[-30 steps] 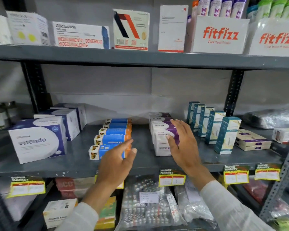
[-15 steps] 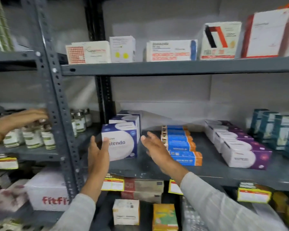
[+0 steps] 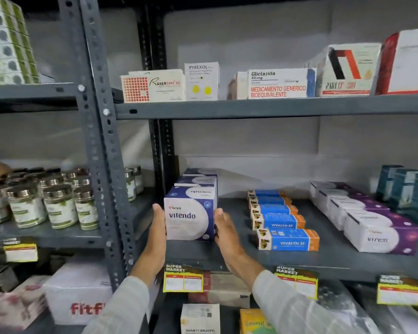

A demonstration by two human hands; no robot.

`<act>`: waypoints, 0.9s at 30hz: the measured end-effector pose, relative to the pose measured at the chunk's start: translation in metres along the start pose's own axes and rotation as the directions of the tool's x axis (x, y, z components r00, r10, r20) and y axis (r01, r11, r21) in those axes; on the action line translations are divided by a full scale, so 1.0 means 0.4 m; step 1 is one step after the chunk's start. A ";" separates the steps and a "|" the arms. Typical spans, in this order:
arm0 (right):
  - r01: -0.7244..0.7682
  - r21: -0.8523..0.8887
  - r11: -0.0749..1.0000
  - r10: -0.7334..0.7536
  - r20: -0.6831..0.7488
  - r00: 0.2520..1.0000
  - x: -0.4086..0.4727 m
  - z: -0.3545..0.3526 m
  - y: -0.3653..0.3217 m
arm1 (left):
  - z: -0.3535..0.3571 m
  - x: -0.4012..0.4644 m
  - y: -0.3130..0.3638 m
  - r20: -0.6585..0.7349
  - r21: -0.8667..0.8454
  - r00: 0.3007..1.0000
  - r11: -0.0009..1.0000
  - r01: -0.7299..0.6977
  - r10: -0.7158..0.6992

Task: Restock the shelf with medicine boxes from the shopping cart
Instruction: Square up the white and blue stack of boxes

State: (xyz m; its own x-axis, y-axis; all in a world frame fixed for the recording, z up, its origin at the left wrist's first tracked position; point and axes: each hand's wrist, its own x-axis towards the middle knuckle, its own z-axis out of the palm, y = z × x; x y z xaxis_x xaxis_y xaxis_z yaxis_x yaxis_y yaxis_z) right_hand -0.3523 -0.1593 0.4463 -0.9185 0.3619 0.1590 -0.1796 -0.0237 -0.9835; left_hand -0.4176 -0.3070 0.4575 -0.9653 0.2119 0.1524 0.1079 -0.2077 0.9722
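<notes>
A blue and white Vitendo box [image 3: 190,214] stands at the front of a row of like boxes on the grey middle shelf [image 3: 299,259]. My left hand [image 3: 157,231] presses flat against its left side. My right hand [image 3: 223,229] presses against its right side. Both hands clamp the box between them while it rests on the shelf. To the right lie a row of blue and orange Vivalyn boxes [image 3: 285,240] and a row of white and purple boxes [image 3: 381,236]. No shopping cart is in view.
A perforated grey upright [image 3: 101,165] stands just left of my left hand. Beyond it are several jars [image 3: 58,206]. The upper shelf [image 3: 251,107] carries medicine boxes. Teal boxes [image 3: 405,191] stand far right. Yellow price tags [image 3: 183,278] hang on the shelf edge.
The view swung left along the shelf. My hands left the Vivalyn and purple boxes, moved left and closed against both sides of the front Vitendo box.
</notes>
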 end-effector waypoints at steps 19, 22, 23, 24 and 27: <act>-0.042 0.083 0.996 0.038 0.047 0.998 0.003 -0.010 0.010 | -0.023 -0.014 -0.009 -0.011 0.027 1.000 1.000 0.012 -0.012; -0.014 0.075 0.997 0.010 0.045 0.999 0.002 -0.007 0.005 | -0.019 -0.024 -0.001 -0.018 0.013 1.000 1.000 0.013 -0.013; -0.038 0.054 0.998 0.036 0.039 0.999 -0.004 -0.005 0.003 | -0.015 -0.027 0.003 -0.025 0.010 1.000 1.000 0.018 -0.018; -0.042 0.053 0.998 0.040 0.049 0.998 -0.008 -0.007 0.000 | -0.015 -0.028 0.008 -0.039 0.001 0.999 1.000 0.022 -0.022; -0.049 0.095 0.994 0.043 0.061 0.997 -0.024 -0.041 -0.024 | 0.002 -0.052 0.013 -0.116 -0.024 0.993 0.999 -0.040 0.037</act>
